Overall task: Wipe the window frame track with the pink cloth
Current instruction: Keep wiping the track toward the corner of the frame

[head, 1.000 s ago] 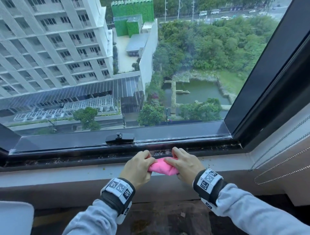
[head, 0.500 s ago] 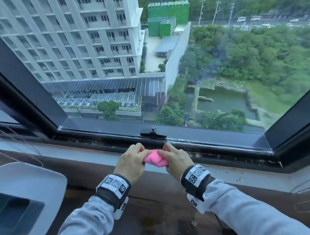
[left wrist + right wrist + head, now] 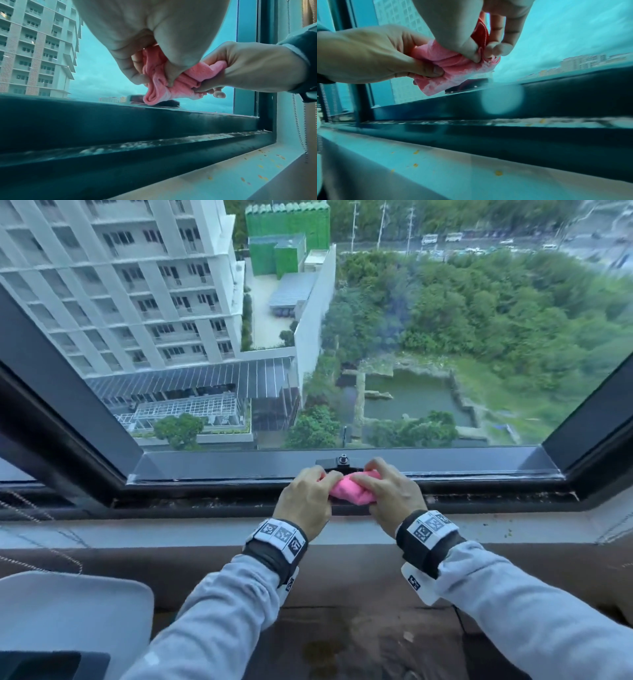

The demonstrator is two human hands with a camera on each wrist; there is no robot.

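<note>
The bunched pink cloth (image 3: 349, 491) is held between both hands, just above the dark window track (image 3: 205, 503) and close to the lower sash rail. My left hand (image 3: 308, 498) pinches its left part, and my right hand (image 3: 390, 494) pinches its right part. In the left wrist view the left hand (image 3: 150, 79) and right hand (image 3: 248, 70) hold the cloth (image 3: 164, 88) clear of the dusty track (image 3: 154, 143). The right wrist view shows the right hand (image 3: 484, 54), left hand (image 3: 368, 54), cloth (image 3: 453, 70) and track (image 3: 505, 121) with pale grime.
A black window latch (image 3: 342, 461) sits on the sash rail right behind the cloth. The pale sill (image 3: 171, 530) carries yellow specks (image 3: 498, 173). Bead chains (image 3: 41, 553) hang at the left and at the right (image 3: 298, 128). A white moulded object (image 3: 75, 611) lies lower left.
My view has swung left and centred on the window. Both hands, still holding the cloth, have moved forward from over the sill to over the track, near the latch.
</note>
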